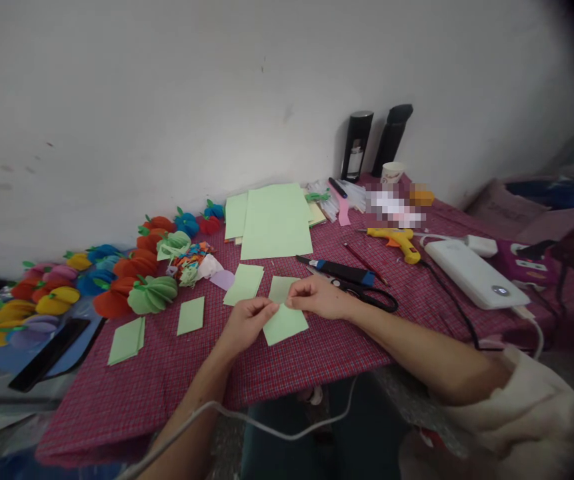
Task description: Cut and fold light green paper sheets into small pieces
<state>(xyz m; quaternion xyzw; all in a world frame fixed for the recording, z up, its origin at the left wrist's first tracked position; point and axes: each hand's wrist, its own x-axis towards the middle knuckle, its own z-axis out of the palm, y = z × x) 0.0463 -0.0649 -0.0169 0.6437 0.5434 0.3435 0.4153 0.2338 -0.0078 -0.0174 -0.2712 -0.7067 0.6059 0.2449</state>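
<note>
Near the table's front edge, my left hand [249,321] is closed in a pinch at the left side of a light green paper piece [285,327]. My right hand [317,298] pinches at the top of the same paper, fingertips close to the left ones. A further green part shows above the fingers; whether it is a separate piece cannot be made out. A small stack of green paper [245,285] lies just beyond my left hand. Beside my right forearm lie black-handled scissors [369,297] and a utility knife [341,271].
Green cards [191,316] and another stack [127,341] lie left, near colourful paper pumpkins [154,295]. Large green sheets [277,220] lie at the back. To the right are a yellow glue gun [399,241], a pencil [364,262] and a white power bank [477,273]. A white cable [287,437] hangs in front.
</note>
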